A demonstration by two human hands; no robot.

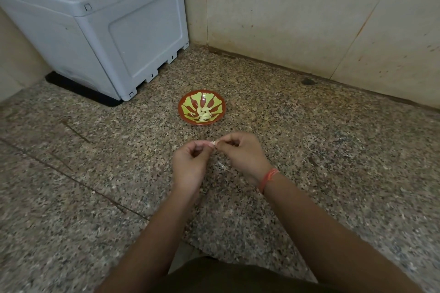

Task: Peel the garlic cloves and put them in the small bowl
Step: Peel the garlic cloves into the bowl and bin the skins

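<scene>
Garlic was the whole business: one clove (215, 149) sat pinched between the person's two hands, held in the air just above the speckled stone worktop (333, 150), on their side of the bowl (181, 112). The left hand (190, 162) had its fingers curled in, thumb and fingertips nipping one end of the clove. The right hand (242, 153), a red thread (267, 179) at its wrist, was curled likewise and nipped the other end. So both hands were closed on the same small thing. Whether any skin had come away I could not tell, since fingertips hid most of the clove. A pale scrap (220, 165) lay on the worktop under the hands, perhaps a bit of peel.

The bowl, red with green petals, stood apart from the hands toward the wall (285, 19), with a small heap of peeled cloves (204, 113) in its middle. A grey plastic box (95, 31) stood off to the left in the corner.

To my eye a clove like that would be light and firm but slick once bare, its skin thin, dry and apt to tear into flakes. I'd judge the best hold to be at the blunt root end, one hand steadying while the other's nail lifted the skin at the tip. Squeezing hard would risk bruising it or shooting it out of the fingers.
</scene>
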